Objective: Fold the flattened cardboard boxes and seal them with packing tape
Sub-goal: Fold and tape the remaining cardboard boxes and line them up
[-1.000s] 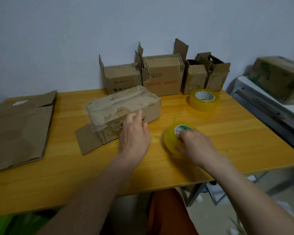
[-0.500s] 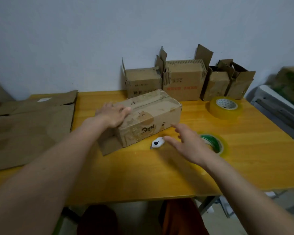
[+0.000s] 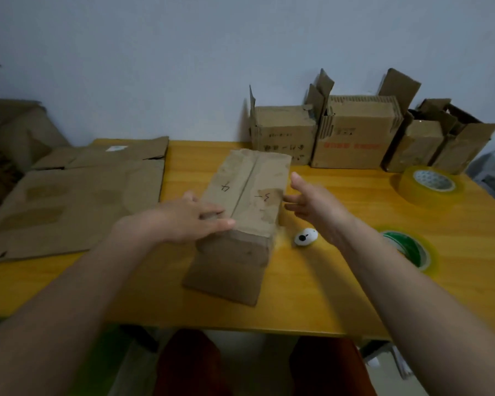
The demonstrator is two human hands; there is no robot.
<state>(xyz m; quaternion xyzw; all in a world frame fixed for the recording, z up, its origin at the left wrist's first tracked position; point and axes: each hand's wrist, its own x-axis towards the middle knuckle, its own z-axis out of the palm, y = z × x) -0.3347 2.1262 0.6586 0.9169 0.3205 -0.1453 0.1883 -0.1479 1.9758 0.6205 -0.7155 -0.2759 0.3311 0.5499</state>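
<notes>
You are now squaring the box (image 3: 249,201) lengthwise, having swung it round, left hand (image 3: 189,217) flat on it, right hand (image 3: 312,205) spread, empty, tape roll (image 3: 406,248) released.

Box (image 3: 249,201) left side hidden under left hand (image 3: 189,217), marker scrawl on top illegible, flattened cardboard (image 3: 69,201) left of that hand cut by frame edge, whole frame motion-blurred.

I have one view only, a wide-angle camera on the person's head. It looks forward and down across the yellow table (image 3: 326,295), close enough that both forearms fill the lower frame, with the wall (image 3: 183,67) behind and the person's knees at the bottom edge.
</notes>
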